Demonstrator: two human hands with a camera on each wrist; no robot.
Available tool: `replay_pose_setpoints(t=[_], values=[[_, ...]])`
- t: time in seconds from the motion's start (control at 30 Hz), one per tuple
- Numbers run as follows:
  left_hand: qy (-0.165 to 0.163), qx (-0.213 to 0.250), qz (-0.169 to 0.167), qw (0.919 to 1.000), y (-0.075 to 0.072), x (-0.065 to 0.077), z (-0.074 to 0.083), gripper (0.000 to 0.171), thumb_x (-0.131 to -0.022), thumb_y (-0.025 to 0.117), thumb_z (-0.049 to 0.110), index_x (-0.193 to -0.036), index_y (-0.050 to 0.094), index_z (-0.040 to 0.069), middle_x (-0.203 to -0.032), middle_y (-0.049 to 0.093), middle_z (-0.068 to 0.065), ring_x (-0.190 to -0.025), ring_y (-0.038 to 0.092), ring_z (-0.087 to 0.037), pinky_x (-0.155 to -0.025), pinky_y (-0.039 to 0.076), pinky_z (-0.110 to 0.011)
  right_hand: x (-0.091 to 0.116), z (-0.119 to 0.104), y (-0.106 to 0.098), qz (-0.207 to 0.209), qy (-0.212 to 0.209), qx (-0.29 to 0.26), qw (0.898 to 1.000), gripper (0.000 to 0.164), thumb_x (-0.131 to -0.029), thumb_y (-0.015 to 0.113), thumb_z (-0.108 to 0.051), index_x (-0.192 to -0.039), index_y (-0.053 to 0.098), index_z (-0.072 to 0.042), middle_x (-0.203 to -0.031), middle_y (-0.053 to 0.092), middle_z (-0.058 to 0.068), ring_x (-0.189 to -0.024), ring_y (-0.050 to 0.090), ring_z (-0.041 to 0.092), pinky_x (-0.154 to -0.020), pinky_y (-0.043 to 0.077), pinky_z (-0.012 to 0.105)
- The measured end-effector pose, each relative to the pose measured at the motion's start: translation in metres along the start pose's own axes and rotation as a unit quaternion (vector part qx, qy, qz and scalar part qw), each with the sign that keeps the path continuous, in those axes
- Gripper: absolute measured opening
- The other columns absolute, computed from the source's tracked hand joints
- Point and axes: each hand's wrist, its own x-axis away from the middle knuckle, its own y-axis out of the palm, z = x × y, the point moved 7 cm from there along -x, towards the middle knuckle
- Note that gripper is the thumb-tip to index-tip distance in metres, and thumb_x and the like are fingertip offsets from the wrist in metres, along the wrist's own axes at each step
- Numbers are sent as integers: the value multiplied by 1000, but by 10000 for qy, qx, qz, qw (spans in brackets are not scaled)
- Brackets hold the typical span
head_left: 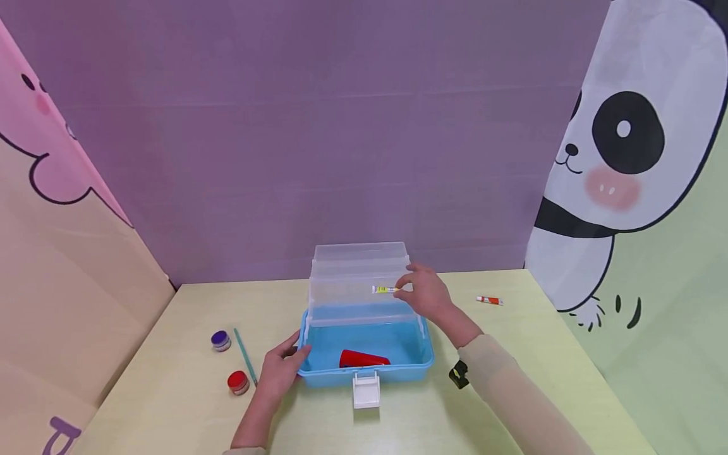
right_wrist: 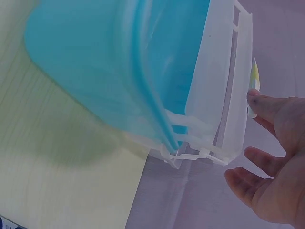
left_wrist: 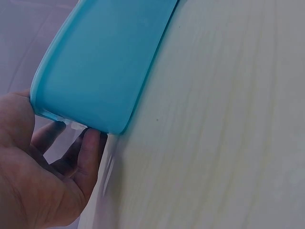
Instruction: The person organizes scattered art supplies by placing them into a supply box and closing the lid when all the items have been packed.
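Note:
A light blue plastic box [head_left: 392,374] stands with its clear lid [head_left: 341,284] raised at the back and a white latch [head_left: 366,393] hanging in front. My left hand [head_left: 279,370] grips the box's left side, thumb over the rim; in the left wrist view, its fingers curl at the box's end wall. Above the box, my right hand [head_left: 426,292] pinches one end of a small yellow and white paint tube [head_left: 383,289] between thumb and finger. The right wrist view shows the tube [right_wrist: 255,76] beside the lid edge. Inside the box lies a red tapered cylinder [head_left: 361,359].
Left of the box are a purple-lidded jar [head_left: 220,340], a red-lidded jar [head_left: 237,382] and a thin teal paintbrush [head_left: 245,356]. A red and white paint tube [head_left: 490,301] lies to the right on the pale table [head_left: 546,379]. A purple backdrop [head_left: 364,139] rises behind.

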Motion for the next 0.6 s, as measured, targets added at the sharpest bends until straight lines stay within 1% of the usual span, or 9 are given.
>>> replay_pose_setpoints(t=[0.2,0.3,0.5,0.6], values=[[-27,-18,-2,10000,0,1,1,66,-92,66,40,-149,42,18,-127,51,-21,-106,53,-33,-74,56,-32,0,2,3,-35,57,-65,10000,16,-86,75,-26,-97,78,-15,-136,55,14,-128,46,36,-89,50,49],[7,-36,25,10000,-1,2,2,65,-92,66,39,-148,42,17,-125,51,-21,-105,52,-33,-73,56,-32,0,3,4,-51,79,-110,9999,16,-86,75,-26,-97,77,-15,-136,55,14,-128,46,36,-90,50,49],[-28,8,50,10000,-1,3,1,65,-91,67,39,-148,44,17,-125,52,-21,-103,53,-33,-72,55,-31,0,3,6,-45,73,-168,9998,15,-86,75,-26,-96,78,-16,-135,55,15,-128,46,37,-90,50,50],[-46,24,39,10000,0,3,1,66,-91,67,41,-148,43,18,-126,52,-21,-104,53,-32,-73,55,-31,-1,4,6,-25,51,-231,9997,17,-86,75,-27,-99,77,-15,-137,54,15,-128,46,38,-89,50,50]])
